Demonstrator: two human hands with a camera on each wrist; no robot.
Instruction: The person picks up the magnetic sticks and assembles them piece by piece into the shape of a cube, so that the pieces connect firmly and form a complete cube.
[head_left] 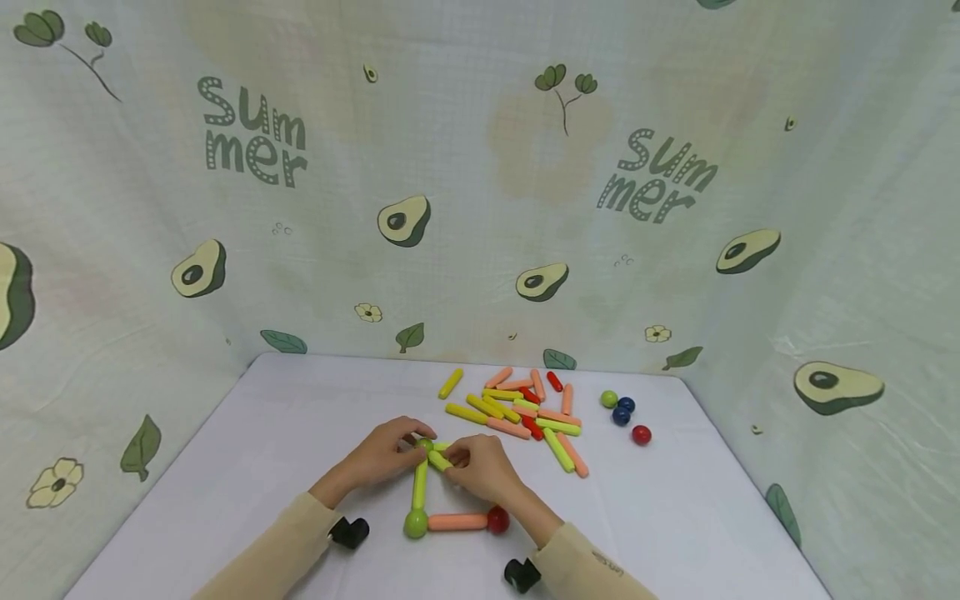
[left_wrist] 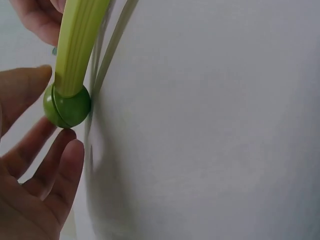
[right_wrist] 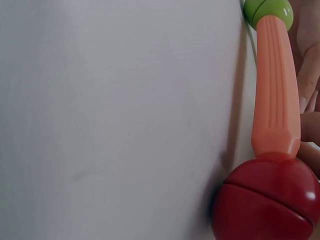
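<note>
My left hand (head_left: 386, 454) holds a green ball (left_wrist: 67, 107) between thumb and fingertips. From this ball a yellow-green stick (head_left: 419, 485) runs toward the near side, ending in a second green ball (head_left: 416, 523). My right hand (head_left: 483, 467) pinches a short-looking yellow-green stick (head_left: 440, 461) whose tip is at the held ball; the fingers cover its other end. Just behind it, another yellow-green piece (head_left: 442, 447) shows partly. A peach stick (right_wrist: 276, 90) links the near green ball to a red ball (right_wrist: 265, 205), below my right wrist.
Loose yellow, peach, red and yellow-green sticks (head_left: 501, 394) lie beyond the hands, at the back middle. To their right sit a green ball (head_left: 609, 399), two dark blue balls (head_left: 622, 415) and a red ball (head_left: 641, 435). A printed curtain (head_left: 465, 167) surrounds the white table (head_left: 675, 517).
</note>
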